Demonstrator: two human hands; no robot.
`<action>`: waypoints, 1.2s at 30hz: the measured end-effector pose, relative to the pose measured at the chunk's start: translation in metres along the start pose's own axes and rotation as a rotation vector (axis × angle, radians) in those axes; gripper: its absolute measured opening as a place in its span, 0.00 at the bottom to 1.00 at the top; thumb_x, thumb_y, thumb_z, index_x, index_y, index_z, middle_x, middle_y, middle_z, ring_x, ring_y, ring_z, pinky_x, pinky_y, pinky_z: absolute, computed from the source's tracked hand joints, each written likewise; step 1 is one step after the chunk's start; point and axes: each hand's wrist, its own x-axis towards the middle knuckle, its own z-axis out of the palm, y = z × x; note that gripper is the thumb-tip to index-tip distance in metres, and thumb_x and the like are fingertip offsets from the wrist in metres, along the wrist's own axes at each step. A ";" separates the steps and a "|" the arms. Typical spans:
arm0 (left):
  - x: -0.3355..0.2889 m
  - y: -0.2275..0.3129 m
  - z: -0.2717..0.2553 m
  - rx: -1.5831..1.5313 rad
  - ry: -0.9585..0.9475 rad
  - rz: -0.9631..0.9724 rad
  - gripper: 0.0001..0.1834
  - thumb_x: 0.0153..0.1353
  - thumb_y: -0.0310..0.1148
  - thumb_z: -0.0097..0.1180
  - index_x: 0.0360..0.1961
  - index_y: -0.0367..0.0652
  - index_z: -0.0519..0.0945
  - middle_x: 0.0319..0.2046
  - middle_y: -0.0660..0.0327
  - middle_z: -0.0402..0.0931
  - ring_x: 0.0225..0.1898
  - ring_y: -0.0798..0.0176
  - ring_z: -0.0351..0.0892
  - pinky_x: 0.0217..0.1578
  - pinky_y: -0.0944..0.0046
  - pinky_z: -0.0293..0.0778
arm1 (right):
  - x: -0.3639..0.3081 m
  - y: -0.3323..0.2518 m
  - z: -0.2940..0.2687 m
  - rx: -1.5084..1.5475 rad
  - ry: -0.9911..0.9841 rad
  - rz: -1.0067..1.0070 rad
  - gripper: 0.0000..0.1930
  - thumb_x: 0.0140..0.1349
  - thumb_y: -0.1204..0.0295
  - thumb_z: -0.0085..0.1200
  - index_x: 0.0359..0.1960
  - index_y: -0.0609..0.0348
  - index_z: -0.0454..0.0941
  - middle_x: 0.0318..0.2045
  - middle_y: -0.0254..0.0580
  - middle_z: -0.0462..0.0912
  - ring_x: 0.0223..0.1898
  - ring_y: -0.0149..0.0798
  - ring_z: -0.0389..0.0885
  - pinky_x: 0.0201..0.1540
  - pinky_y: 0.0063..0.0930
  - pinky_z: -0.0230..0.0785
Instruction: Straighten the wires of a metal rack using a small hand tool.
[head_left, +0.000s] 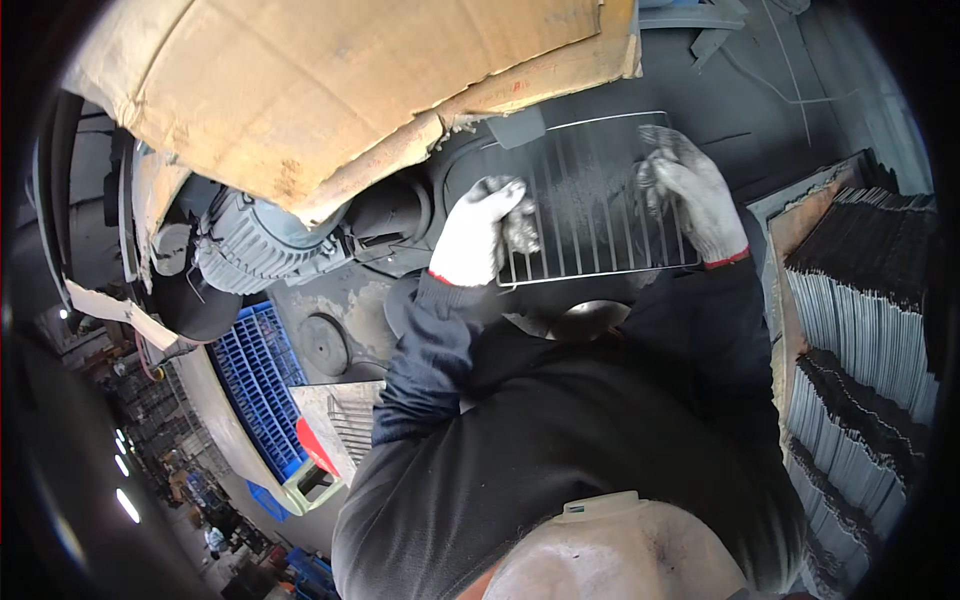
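Observation:
A rectangular wire rack [600, 273] with thin parallel bars is held up in front of my body. My left hand [472, 228], in a white work glove with a red cuff edge and dark, dirty fingertips, is closed on the rack's left side. On the right side, my right hand [698, 195], gloved the same way, grips the frame with its fingers curled. A dark grey, dusty surface shows through the bars.
Torn cardboard [350, 100] overhangs the upper left, above a finned motor [262, 245]. Tall stacks of thin metal racks [860, 260] stand close on my right. A blue plastic crate [258, 365] and another wire rack [352, 425] are at lower left.

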 end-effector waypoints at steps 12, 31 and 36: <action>-0.025 0.007 -0.029 0.063 0.126 0.006 0.14 0.76 0.36 0.63 0.54 0.40 0.78 0.32 0.63 0.81 0.25 0.64 0.81 0.26 0.61 0.83 | 0.009 0.012 0.031 -0.126 -0.224 -0.045 0.26 0.76 0.73 0.58 0.73 0.61 0.71 0.39 0.35 0.83 0.34 0.26 0.83 0.35 0.22 0.77; -0.189 -0.015 -0.073 0.030 0.374 0.284 0.05 0.76 0.28 0.61 0.48 0.40 0.78 0.32 0.59 0.82 0.28 0.63 0.83 0.32 0.60 0.84 | -0.024 0.049 0.115 -0.221 -0.616 0.112 0.18 0.74 0.78 0.60 0.63 0.62 0.74 0.42 0.35 0.85 0.39 0.27 0.84 0.42 0.24 0.79; -0.181 -0.033 -0.040 0.339 0.392 0.507 0.07 0.73 0.20 0.62 0.44 0.40 0.75 0.35 0.63 0.79 0.36 0.72 0.78 0.40 0.68 0.77 | -0.046 0.046 0.094 -0.215 -0.443 -0.132 0.07 0.73 0.83 0.60 0.49 0.61 0.80 0.44 0.34 0.86 0.45 0.27 0.82 0.53 0.23 0.76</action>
